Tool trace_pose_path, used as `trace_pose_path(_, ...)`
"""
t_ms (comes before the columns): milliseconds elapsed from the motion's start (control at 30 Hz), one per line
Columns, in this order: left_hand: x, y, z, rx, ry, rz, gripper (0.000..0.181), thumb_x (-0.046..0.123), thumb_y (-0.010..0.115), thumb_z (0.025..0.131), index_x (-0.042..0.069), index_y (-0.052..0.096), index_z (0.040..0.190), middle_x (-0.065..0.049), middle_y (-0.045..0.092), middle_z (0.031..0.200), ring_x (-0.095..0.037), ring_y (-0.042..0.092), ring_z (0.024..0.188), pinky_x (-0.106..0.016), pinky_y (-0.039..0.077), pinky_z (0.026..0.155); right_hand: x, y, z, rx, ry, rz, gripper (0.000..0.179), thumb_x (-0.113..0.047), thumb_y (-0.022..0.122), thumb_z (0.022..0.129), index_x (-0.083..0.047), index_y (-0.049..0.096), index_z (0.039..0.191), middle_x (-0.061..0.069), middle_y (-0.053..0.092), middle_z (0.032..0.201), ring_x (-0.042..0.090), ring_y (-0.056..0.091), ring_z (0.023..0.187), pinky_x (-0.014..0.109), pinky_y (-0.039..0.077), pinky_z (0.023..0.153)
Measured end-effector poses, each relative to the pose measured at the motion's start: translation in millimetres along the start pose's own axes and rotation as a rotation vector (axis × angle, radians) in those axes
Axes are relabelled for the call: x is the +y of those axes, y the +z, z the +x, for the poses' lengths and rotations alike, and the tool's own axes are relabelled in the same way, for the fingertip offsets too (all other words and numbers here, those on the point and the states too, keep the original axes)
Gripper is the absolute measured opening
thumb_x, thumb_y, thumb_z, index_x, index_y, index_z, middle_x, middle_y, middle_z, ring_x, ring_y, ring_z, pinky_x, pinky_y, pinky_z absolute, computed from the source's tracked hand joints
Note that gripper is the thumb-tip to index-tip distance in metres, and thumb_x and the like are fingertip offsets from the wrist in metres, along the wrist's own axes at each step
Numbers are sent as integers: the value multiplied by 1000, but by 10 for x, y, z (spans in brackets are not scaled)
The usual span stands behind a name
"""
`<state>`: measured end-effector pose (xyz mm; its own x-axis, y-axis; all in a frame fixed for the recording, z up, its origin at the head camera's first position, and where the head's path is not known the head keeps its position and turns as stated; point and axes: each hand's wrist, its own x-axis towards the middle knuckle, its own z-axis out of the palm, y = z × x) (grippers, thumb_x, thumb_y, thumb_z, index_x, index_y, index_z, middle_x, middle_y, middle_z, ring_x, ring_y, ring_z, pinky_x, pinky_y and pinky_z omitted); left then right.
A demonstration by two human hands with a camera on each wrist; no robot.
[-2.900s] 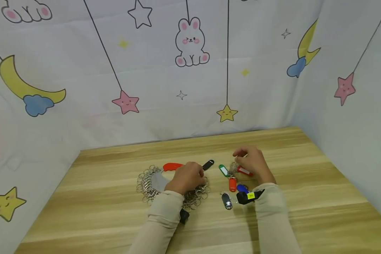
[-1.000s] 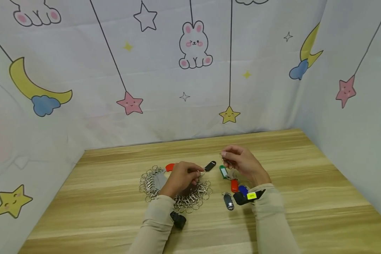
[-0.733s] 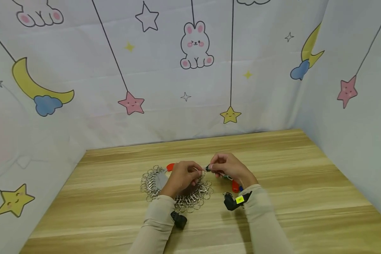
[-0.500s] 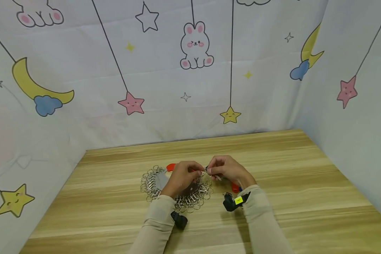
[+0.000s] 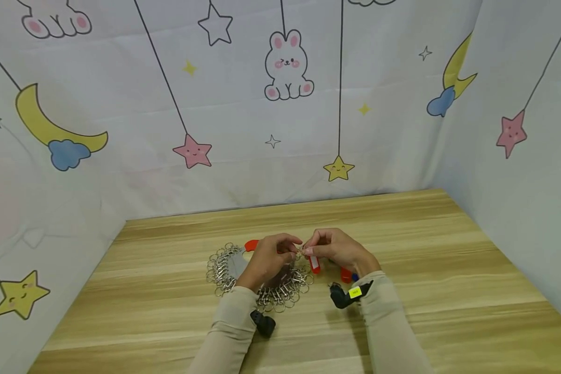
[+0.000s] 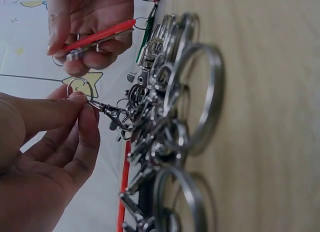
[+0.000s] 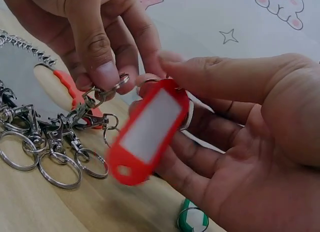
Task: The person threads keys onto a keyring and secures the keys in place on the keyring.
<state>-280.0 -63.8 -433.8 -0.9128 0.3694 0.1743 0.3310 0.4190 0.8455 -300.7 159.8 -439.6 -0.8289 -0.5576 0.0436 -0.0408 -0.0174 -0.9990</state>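
My left hand (image 5: 271, 262) pinches a metal split ring (image 6: 80, 87) between thumb and forefinger. This ring hangs from a swivel clasp (image 6: 112, 112) on a grey plate (image 5: 235, 265), whose edge carries several such clasps and rings. Part of the plate's red handle (image 5: 251, 245) shows behind the left hand. Close beside it, my right hand (image 5: 338, 252) pinches the ringed end of a red key tag (image 7: 150, 129) with a white label. The tag hangs down at a slant in the right wrist view. Fingers partly hide its ring, and the two hands almost meet.
Below the right hand lies a green key tag (image 7: 195, 219). Another red tag (image 5: 346, 275) and a blue tag (image 5: 355, 277) peek out beside the right wrist. A printed cloth wall (image 5: 234, 192) stands behind the wooden table (image 5: 168, 332).
My right hand has come left and down to the left hand, bringing the red key tag, which now hangs flat side forward. The left hand lifted a ring earlier and has since stayed nearly still.
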Motion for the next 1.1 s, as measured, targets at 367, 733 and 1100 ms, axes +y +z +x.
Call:
trace_pose_path(367, 7, -4, -5, 35, 2, 44, 30, -4, 72, 91, 11, 73, 116, -5, 71, 94, -14, 67, 84, -34, 55, 73, 14, 114, 81, 175, 63, -201, 19, -20, 73, 95, -1, 75, 95, 14, 70, 88, 18, 56, 66, 29, 44, 57)
trace_pose_path(733, -12, -8, -15, 73, -12, 72, 24, -2, 71, 91, 6, 75, 114, -5, 73, 95, -12, 68, 81, -32, 56, 69, -30, 97, 28, 81, 77, -177, 25, 0, 59, 101, 1, 70, 123, 18, 71, 107, 33, 68, 93, 41, 55, 78)
trace_pose_path(1100, -35, -18, -14, 84, -2, 88, 10, 3, 74, 92, 10, 78, 98, -1, 72, 95, -13, 67, 83, -33, 55, 72, 4, 68, 36, 139, 89, -176, 10, -9, 72, 94, -1, 77, 98, 18, 71, 91, 34, 67, 78, 33, 48, 59)
